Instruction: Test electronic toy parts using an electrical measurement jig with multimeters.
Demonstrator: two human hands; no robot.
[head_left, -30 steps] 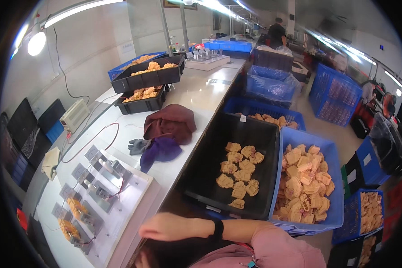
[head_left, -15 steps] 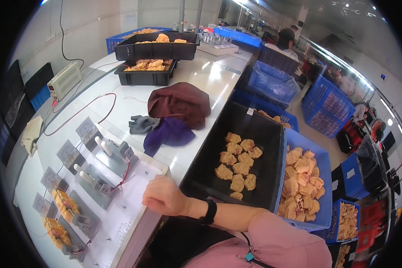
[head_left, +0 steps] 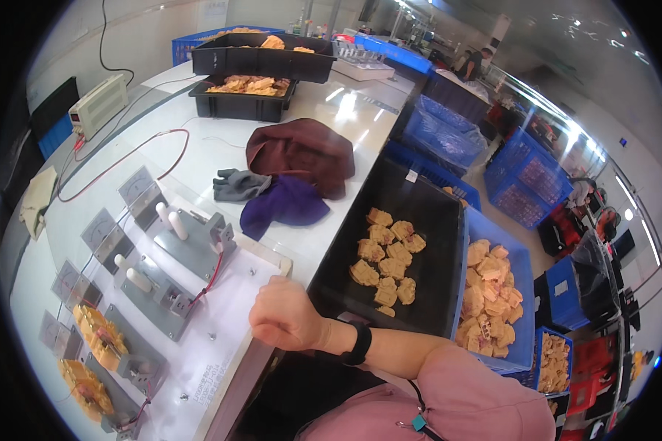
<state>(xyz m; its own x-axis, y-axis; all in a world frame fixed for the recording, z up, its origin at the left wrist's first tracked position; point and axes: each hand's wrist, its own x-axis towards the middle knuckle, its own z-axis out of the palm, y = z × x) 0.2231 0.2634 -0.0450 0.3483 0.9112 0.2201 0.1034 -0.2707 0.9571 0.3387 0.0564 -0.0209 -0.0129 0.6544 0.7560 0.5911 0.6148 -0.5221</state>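
Note:
My right hand (head_left: 287, 314) is closed in a fist by the edge of a white test board (head_left: 221, 342), and nothing shows in it. A black band circles the wrist. My left hand is out of view. Several grey fixtures stand in a row on the board, each with a small dial meter behind it. The two nearest fixtures hold yellow moulded parts, an upper one (head_left: 99, 336) and a lower one (head_left: 84, 389). The two farther ones, a middle fixture (head_left: 151, 298) and a far fixture (head_left: 191, 246), show bare white pegs. Red wires run to the fixtures' sockets.
Right of the table, a black tray (head_left: 338, 268) holds several yellow parts, beside a blue crate (head_left: 521, 323) heaped with more. Brown cloth (head_left: 301, 154), purple cloth (head_left: 283, 209) and a grey glove (head_left: 235, 185) lie beyond the board. Stacked black bins (head_left: 246, 110) and a power supply (head_left: 99, 103) stand farther back.
The view has shifted slightly, so the fixtures and the trays sit a little differently in it. My right hand stays closed by the board's edge. The parts stay in the same fixtures.

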